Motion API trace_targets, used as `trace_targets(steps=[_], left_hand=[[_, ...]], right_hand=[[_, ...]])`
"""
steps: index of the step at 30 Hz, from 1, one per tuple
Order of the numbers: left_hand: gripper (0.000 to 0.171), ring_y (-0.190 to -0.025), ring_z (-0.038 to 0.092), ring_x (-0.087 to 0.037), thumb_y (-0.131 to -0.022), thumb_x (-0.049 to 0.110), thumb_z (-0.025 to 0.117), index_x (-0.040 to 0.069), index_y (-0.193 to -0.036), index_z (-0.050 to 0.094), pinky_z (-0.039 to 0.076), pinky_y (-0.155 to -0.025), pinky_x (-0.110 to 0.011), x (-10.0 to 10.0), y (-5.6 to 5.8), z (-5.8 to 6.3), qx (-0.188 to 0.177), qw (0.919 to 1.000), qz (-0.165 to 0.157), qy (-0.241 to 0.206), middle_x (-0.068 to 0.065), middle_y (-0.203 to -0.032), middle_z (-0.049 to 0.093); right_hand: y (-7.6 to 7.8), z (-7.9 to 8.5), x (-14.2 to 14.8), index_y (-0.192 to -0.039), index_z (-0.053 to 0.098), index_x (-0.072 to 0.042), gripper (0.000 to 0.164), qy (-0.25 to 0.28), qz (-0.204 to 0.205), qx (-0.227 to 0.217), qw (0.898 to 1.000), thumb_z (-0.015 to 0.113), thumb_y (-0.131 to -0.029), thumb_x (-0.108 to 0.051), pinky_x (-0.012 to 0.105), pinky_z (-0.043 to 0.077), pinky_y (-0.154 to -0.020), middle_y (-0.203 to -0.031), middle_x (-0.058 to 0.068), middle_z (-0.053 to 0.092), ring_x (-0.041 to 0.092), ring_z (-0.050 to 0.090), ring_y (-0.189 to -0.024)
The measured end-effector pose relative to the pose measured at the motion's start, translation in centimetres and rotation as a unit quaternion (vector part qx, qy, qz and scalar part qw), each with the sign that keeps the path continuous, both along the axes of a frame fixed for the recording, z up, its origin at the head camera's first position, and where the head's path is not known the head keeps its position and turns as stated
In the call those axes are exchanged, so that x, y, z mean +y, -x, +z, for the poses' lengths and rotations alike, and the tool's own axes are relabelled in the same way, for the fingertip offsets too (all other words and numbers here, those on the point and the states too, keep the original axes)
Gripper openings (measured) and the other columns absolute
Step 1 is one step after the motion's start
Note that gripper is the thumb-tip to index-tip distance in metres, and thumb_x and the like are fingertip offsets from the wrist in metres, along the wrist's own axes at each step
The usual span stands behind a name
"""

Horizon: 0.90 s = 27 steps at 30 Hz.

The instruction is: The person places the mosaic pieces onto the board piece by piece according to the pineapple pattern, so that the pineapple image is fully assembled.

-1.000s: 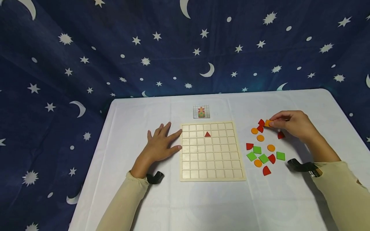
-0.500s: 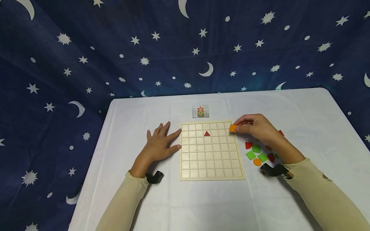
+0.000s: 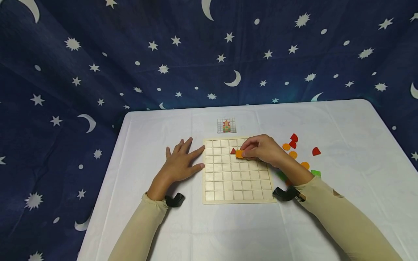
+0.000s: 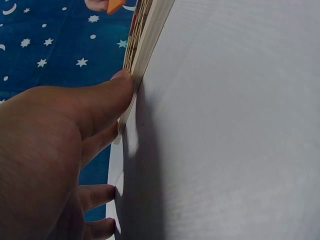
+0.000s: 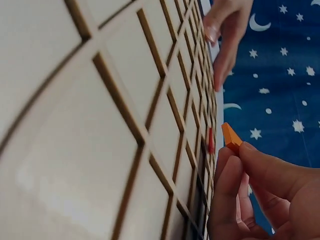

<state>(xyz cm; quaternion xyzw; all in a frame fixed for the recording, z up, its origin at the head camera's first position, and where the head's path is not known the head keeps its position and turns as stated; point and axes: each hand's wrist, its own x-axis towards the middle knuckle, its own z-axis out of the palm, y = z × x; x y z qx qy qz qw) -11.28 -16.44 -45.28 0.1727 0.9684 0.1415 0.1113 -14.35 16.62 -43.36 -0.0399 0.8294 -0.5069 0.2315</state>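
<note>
My right hand (image 3: pixel 263 149) pinches an orange square tile (image 3: pixel 239 154) between thumb and fingers, held over the upper part of a pale wooden grid board (image 3: pixel 224 186). Just left of that tile, a red triangle tile (image 3: pixel 233 150) sits in a cell of the board. In the right wrist view the orange tile (image 5: pixel 230 136) is tilted and above the board's surface. With fingers spread, my left hand (image 3: pixel 179 164) rests on the cloth, its thumb and forefinger touching the board's left edge. The left wrist view shows the thumb (image 4: pixel 107 102) against the board's side.
Right of the board lie loose tiles: red quarter-circles (image 3: pixel 316 151), orange discs (image 3: pixel 292 154) and green squares (image 3: pixel 315 173), some hidden by my right forearm. A small pattern card (image 3: pixel 226 125) lies behind the board. A dark starry cloth (image 3: pixel 183 54) hangs beyond the white table (image 3: pixel 156 127).
My right hand has carried the orange square tile leftward from the loose tiles to above the board, beside the red triangle. My left hand has stayed at the board's edge.
</note>
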Motion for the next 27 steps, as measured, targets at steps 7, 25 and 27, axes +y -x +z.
trace_targets(steps=[7, 25, 27], left_hand=[[0.068, -0.157, 0.016, -0.044, -0.095, 0.066, 0.056, 0.042, -0.156, 0.038, 0.008, -0.111, -0.084, 0.0, 0.0, 0.0, 0.002, 1.0000, -0.002, 0.001, -0.012, -0.172, 0.018], [0.068, -0.158, 0.014, -0.043, -0.095, 0.067, 0.055, 0.043, -0.156, 0.038, 0.006, -0.111, -0.083, -0.1, 0.0, -0.1, -0.001, 1.0000, -0.002, -0.004, -0.011, -0.172, 0.017], [0.068, -0.158, 0.014, -0.043, -0.095, 0.067, 0.055, 0.043, -0.157, 0.037, 0.006, -0.112, -0.083, 0.0, 0.0, -0.1, -0.002, 1.0000, -0.003, -0.002, -0.011, -0.172, 0.016]], right_hand=[[0.0, -0.6, -1.2, -0.096, 0.080, -0.011, 0.017, -0.034, 0.012, 0.036, 0.999, 0.086, -0.081, -0.015, 0.028, 0.051, -0.067, -0.080, 0.002, 0.074, 0.019, 0.064, -0.075], [-0.3, -1.0, -2.1, -0.087, 0.082, -0.017, 0.009, -0.084, 0.030, 0.101, 0.991, 0.087, -0.079, -0.015, 0.034, 0.046, -0.073, -0.085, 0.002, 0.072, 0.020, 0.060, -0.083], [-0.4, -1.0, -2.2, -0.085, 0.082, -0.019, 0.009, -0.092, 0.028, 0.114, 0.989, 0.087, -0.078, -0.016, 0.033, 0.045, -0.074, -0.085, 0.000, 0.074, 0.019, 0.060, -0.085]])
